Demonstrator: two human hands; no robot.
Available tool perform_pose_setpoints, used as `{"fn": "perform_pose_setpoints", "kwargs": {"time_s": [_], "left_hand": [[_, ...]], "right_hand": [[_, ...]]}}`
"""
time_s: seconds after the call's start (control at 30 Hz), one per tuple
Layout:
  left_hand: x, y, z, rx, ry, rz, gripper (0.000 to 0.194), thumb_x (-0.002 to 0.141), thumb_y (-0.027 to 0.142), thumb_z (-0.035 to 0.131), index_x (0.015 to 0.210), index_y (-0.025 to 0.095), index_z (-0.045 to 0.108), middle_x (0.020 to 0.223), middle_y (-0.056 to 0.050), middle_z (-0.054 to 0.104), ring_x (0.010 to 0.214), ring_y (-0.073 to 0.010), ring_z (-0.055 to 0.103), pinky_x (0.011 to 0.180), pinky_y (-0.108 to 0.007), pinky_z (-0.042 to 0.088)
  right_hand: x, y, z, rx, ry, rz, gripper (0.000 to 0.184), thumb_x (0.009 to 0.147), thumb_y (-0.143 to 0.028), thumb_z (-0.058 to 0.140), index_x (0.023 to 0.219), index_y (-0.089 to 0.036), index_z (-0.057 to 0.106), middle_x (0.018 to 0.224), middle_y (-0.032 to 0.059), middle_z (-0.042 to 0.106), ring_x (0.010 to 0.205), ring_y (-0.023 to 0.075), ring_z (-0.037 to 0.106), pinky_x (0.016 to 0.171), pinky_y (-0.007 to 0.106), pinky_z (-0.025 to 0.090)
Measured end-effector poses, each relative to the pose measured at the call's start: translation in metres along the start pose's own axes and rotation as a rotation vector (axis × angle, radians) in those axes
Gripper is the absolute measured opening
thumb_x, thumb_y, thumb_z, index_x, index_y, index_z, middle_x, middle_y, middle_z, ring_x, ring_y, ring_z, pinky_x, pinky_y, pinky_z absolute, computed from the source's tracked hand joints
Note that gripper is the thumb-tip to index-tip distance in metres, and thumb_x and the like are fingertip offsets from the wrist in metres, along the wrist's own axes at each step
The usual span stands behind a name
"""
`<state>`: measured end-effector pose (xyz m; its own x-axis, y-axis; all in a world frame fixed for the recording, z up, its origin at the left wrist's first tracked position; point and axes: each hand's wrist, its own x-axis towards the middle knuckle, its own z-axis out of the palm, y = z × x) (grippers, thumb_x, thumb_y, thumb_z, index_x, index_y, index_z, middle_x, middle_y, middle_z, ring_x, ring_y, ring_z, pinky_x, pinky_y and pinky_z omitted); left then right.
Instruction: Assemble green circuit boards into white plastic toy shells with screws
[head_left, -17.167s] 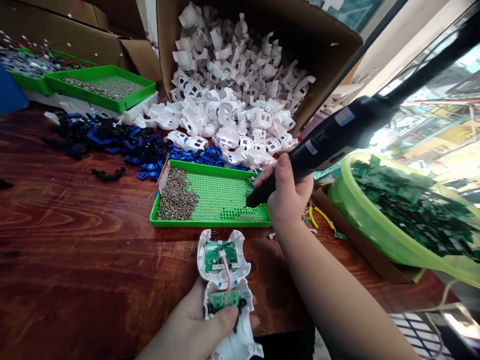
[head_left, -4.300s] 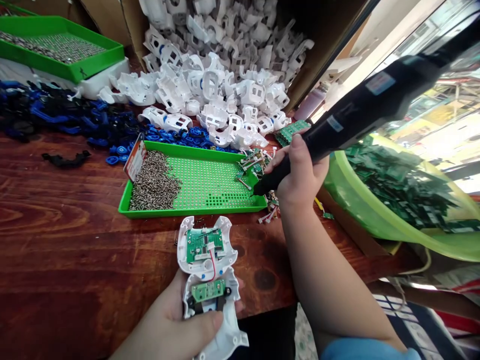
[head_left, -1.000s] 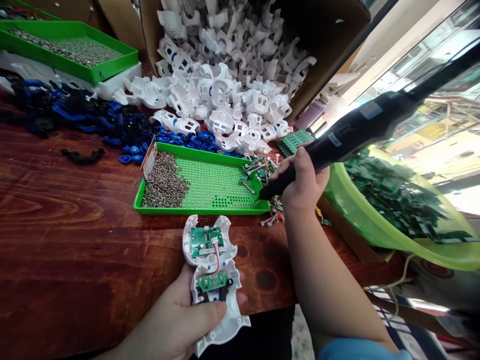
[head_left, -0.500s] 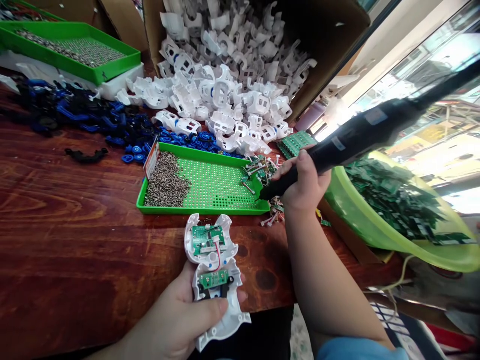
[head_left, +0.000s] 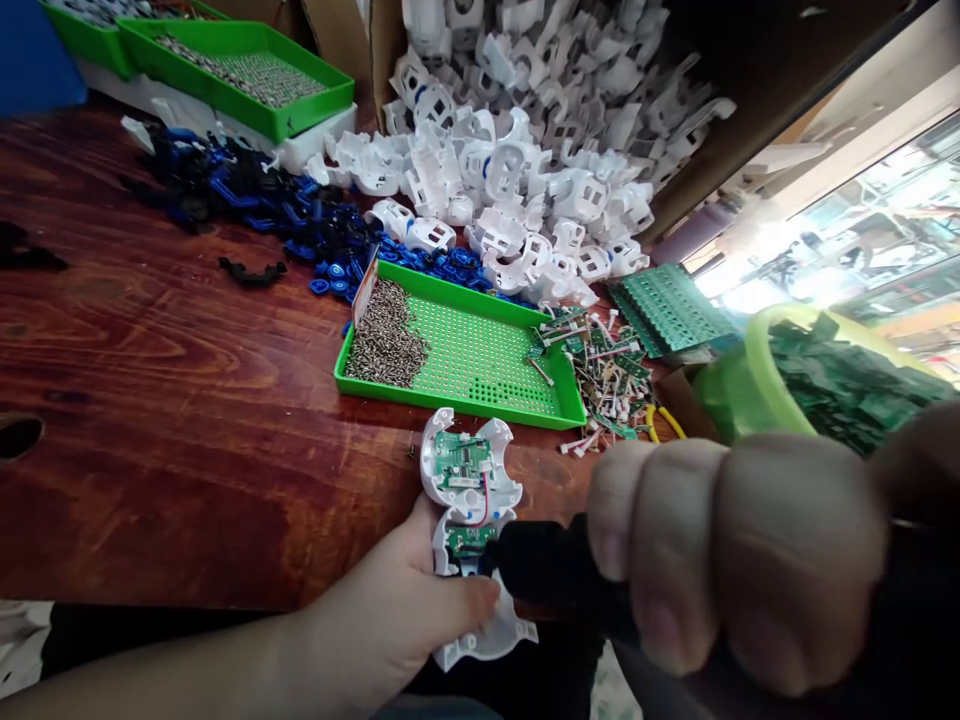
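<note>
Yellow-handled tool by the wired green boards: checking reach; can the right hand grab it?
Probably not: the right hand looks near the yellow-handled tool, but is full with the long black screwdriver.

The upper white shell half [head_left: 453, 497] lies open in the lower middle of the frame, with its hollow side showing. A green board [head_left: 454, 460] sits inside it. The lower white shell half [head_left: 504, 618] is just below, also with its hollow side up, and a smaller green board [head_left: 469, 541] sits near its top. A thin red wire [head_left: 487, 496] runs down from the top board toward the lower half. The fat black tool [head_left: 536, 562] slants in from the lower right. Its tip is by the small board, but whether they touch is too dark to tell.
</note>
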<state>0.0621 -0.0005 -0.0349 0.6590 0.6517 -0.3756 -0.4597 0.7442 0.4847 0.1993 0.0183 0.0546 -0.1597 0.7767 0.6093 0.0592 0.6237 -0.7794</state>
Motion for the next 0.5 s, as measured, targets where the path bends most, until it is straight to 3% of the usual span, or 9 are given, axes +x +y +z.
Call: {"fn": "perform_pose_setpoints", "kwargs": {"time_s": [0.07, 0.13, 0.33, 0.5], "left_hand": [[0.001, 0.002, 0.002, 0.005, -0.017, 0.043, 0.072, 0.07, 0.003, 0.071, 0.133, 0.027, 0.047, 0.111, 0.001, 0.072, 0.108, -0.0235, 0.062, 0.092, -0.03, 0.045], [0.002, 0.003, 0.002, 0.013, -0.015, 0.073, 0.076, 0.07, 0.002, 0.071, 0.136, 0.027, 0.043, 0.115, 0.001, 0.071, 0.113, -0.0235, 0.06, 0.095, -0.031, 0.043], [0.001, 0.001, 0.003, 0.007, 0.004, 0.048, 0.075, 0.071, 0.004, 0.069, 0.137, 0.027, 0.042, 0.112, 0.001, 0.072, 0.117, -0.025, 0.057, 0.1, -0.033, 0.041], [0.001, 0.005, 0.007, 0.008, 0.022, 0.047, 0.075, 0.075, 0.003, 0.064, 0.141, 0.027, 0.037, 0.114, 0.0, 0.071, 0.117, -0.0238, 0.056, 0.099, -0.032, 0.041]], "right_hand": [[0.004, -0.005, 0.009, 0.212, -0.111, -0.023, 0.032, 0.069, -0.048, 0.072, 0.097, -0.045, 0.057, 0.051, -0.0061, 0.053, 0.036, 0.0121, 0.043, 0.036, 0.026, 0.042], [0.007, -0.008, 0.015, 0.251, -0.154, -0.014, 0.029, 0.07, -0.052, 0.07, 0.096, -0.046, 0.058, 0.053, -0.0047, 0.055, 0.038, 0.0133, 0.044, 0.038, 0.026, 0.045], [0.002, -0.008, 0.016, 0.134, -0.072, 0.11, 0.025, 0.068, -0.051, 0.072, 0.087, -0.041, 0.059, 0.049, -0.0048, 0.051, 0.038, 0.0141, 0.046, 0.037, 0.026, 0.045], [0.009, 0.0, -0.005, 0.276, -0.408, 0.15, 0.038, 0.062, -0.052, 0.077, 0.09, -0.036, 0.057, 0.056, -0.005, 0.058, 0.052, 0.0196, 0.061, 0.053, 0.034, 0.054]]}}
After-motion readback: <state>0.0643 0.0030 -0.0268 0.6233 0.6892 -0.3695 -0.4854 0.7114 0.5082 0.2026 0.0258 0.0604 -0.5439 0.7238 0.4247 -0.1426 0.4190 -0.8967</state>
